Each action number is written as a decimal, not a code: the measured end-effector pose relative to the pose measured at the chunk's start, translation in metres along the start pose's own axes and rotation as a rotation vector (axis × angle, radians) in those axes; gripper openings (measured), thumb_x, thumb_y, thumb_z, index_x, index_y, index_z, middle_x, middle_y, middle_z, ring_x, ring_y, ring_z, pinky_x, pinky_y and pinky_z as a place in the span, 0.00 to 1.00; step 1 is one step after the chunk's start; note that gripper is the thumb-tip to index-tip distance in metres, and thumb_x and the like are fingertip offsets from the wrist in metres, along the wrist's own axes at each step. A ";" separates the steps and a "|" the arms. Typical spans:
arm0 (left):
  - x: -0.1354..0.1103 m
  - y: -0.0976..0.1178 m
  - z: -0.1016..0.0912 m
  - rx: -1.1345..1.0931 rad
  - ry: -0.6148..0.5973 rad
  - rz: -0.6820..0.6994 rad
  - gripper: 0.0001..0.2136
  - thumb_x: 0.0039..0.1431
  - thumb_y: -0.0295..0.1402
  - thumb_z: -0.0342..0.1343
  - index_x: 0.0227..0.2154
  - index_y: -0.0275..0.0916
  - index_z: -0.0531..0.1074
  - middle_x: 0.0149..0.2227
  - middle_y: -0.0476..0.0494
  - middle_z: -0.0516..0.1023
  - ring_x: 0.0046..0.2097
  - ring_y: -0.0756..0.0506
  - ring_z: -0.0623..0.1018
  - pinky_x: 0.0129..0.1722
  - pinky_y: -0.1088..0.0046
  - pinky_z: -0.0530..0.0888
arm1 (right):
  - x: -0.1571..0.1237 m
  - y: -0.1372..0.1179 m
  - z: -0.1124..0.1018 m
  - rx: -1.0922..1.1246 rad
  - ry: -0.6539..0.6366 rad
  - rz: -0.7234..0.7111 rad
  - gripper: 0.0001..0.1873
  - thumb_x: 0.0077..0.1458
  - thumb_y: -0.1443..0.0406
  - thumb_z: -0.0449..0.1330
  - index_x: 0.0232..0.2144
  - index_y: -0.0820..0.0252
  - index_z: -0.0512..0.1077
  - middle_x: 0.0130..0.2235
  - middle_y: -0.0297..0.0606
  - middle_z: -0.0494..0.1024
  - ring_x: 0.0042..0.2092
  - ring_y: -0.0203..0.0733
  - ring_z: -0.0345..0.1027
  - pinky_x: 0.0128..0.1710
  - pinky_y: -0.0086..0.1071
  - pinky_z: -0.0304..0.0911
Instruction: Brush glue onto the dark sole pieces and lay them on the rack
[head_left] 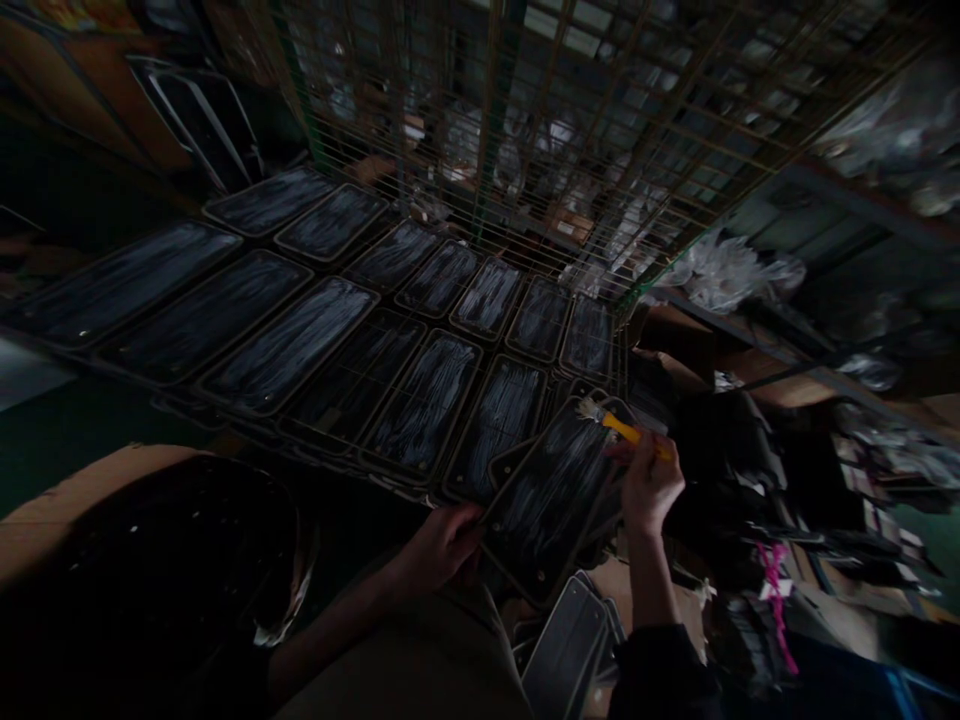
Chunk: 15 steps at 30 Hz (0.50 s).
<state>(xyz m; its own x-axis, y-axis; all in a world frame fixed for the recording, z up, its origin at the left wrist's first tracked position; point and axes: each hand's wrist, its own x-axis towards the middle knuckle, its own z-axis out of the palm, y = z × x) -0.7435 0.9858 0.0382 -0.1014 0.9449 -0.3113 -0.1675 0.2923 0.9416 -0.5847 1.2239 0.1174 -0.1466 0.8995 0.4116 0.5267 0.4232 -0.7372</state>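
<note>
A paintbrush with a yellow handle (621, 428) is in my right hand (654, 485), its fingers closed round the handle. The pale bristles touch or hover just over the upper end of a dark, round-cornered panel (551, 495); I cannot tell which. That panel is tilted and streaked with whitish smears. At its lower left edge my left hand (446, 545) pinches it, thumb on top and the other fingers partly hidden below. Beneath and beside it lies another streaked panel (502, 415), partly covered.
Rows of similar streaked panels (292, 335) lie side by side in layers. A wire mesh cage wall (480, 130) rises behind them. Loose panels (566, 640) stand in a cardboard box below. Shelves with clear plastic bags (727, 275) are at right. A shiny black rounded object (180, 560) sits at lower left.
</note>
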 end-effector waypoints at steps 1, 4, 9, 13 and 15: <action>0.000 0.000 0.001 -0.014 -0.004 -0.014 0.14 0.64 0.43 0.47 0.29 0.37 0.65 0.20 0.51 0.68 0.20 0.50 0.69 0.20 0.78 0.63 | 0.002 0.001 0.002 -0.022 0.002 -0.033 0.21 0.63 0.51 0.50 0.41 0.63 0.69 0.23 0.37 0.76 0.23 0.39 0.70 0.25 0.29 0.67; 0.000 -0.001 0.002 -0.006 0.019 0.006 0.14 0.63 0.43 0.48 0.29 0.37 0.66 0.20 0.51 0.68 0.21 0.50 0.69 0.20 0.78 0.63 | -0.005 -0.001 0.003 -0.102 -0.081 -0.093 0.21 0.64 0.51 0.49 0.42 0.62 0.69 0.26 0.36 0.77 0.25 0.38 0.71 0.29 0.29 0.67; -0.001 0.000 0.001 -0.012 0.011 0.034 0.15 0.63 0.44 0.48 0.31 0.36 0.66 0.21 0.50 0.68 0.22 0.50 0.70 0.21 0.78 0.63 | -0.036 -0.012 -0.019 0.002 -0.292 0.027 0.20 0.64 0.51 0.50 0.42 0.61 0.70 0.26 0.35 0.76 0.26 0.38 0.72 0.30 0.30 0.69; -0.003 0.002 0.000 -0.105 -0.038 -0.008 0.16 0.63 0.47 0.48 0.30 0.38 0.63 0.21 0.51 0.68 0.21 0.50 0.71 0.20 0.78 0.64 | -0.052 -0.022 -0.048 0.116 -0.421 0.154 0.19 0.63 0.51 0.51 0.40 0.60 0.70 0.26 0.36 0.76 0.26 0.39 0.71 0.26 0.30 0.68; -0.003 0.002 0.000 -0.109 -0.051 -0.014 0.16 0.63 0.47 0.48 0.29 0.38 0.61 0.21 0.51 0.68 0.21 0.50 0.71 0.20 0.78 0.64 | -0.047 -0.020 -0.054 0.083 -0.391 0.167 0.19 0.63 0.51 0.51 0.40 0.60 0.71 0.27 0.36 0.77 0.26 0.39 0.71 0.26 0.29 0.67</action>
<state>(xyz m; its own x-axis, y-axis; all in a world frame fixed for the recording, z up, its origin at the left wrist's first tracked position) -0.7434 0.9834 0.0411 -0.0490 0.9478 -0.3151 -0.2749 0.2905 0.9166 -0.5436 1.1668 0.1416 -0.3794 0.9232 0.0610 0.5033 0.2612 -0.8237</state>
